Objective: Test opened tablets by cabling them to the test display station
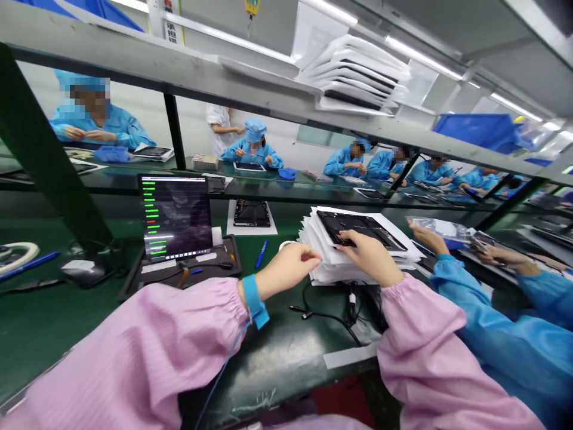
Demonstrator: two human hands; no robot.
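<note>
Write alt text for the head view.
A person's right hand touches the near edge of a dark electronics panel atop a paper-layered stack; the left hand is near the stack's left side. A lit screen stands farther left, with co-workers in blue beyond.

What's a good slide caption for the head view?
Over a green workbench, the right hand touches a black panel atop a stack of white sheets, the left hand near it.
</note>
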